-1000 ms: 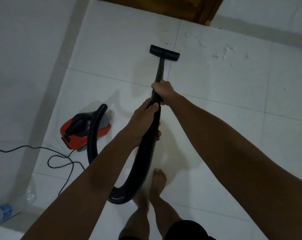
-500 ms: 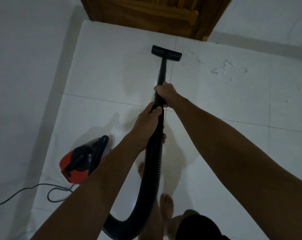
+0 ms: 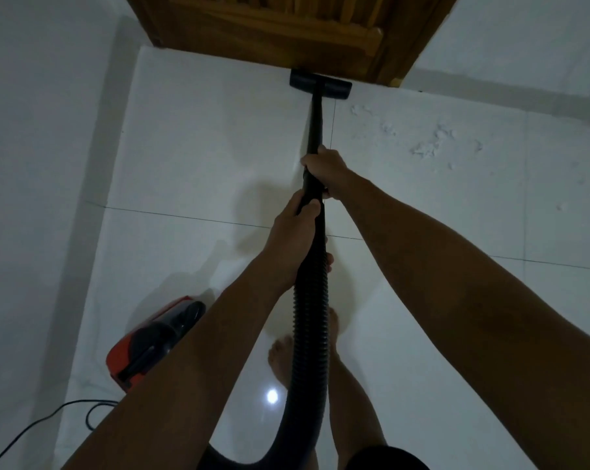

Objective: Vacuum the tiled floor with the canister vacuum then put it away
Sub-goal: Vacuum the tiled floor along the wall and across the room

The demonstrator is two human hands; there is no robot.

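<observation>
Both hands grip the black vacuum wand. My right hand holds it higher up, and my left hand grips just below, where the ribbed hose begins. The flat black floor nozzle rests on the white tiled floor, right against the foot of the wooden door. The red and black canister sits on the floor at lower left, partly hidden by my left forearm. White debris lies scattered on the tiles to the right of the wand.
A wooden door closes off the far end. White walls run along the left and the far right. The black power cord trails off the canister at lower left. My bare feet stand under the hose.
I have stepped forward and pushed the nozzle ahead until it reaches the door's foot. The canister has trailed along behind on my left. Both hands kept their grip.
</observation>
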